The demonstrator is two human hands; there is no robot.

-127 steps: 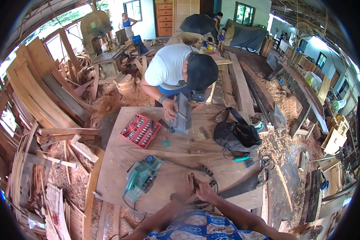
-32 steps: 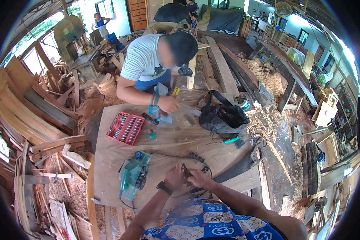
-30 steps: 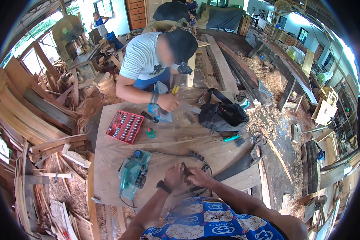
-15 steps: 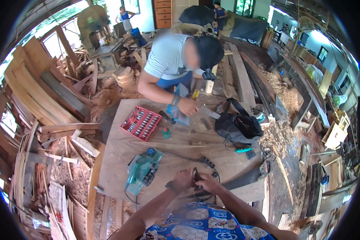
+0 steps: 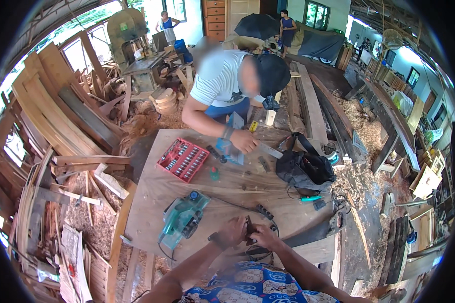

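Near the front edge of the wooden worktable [image 5: 159, 151], my left hand [image 5: 232, 232] and my right hand [image 5: 264, 236] meet around a small dark brown piece [image 5: 249, 227]. The fingers of both are closed on it, and they cover most of it, so its kind is unclear. Left of them lies a green electric planer [image 5: 183, 218]. Its black cord runs past a dark socket block [image 5: 262, 209] and curves round beside my right hand. Farther off sits a red case of sockets [image 5: 183, 159], with a small green item [image 5: 214, 174] beside it.
Across the table a person [image 5: 222, 81] leans in, one hand near a flat metal strip [image 5: 270, 150]. A black bag [image 5: 304, 166] stands at the right, with a green-handled tool [image 5: 311, 199] before it. Planks [image 5: 50, 116] and shavings surround the table.
The whole view has tilted slightly, so the scene sits lower and a bit to the right. My hands stay together on the dark piece. The other person's hand remains near the metal strip.
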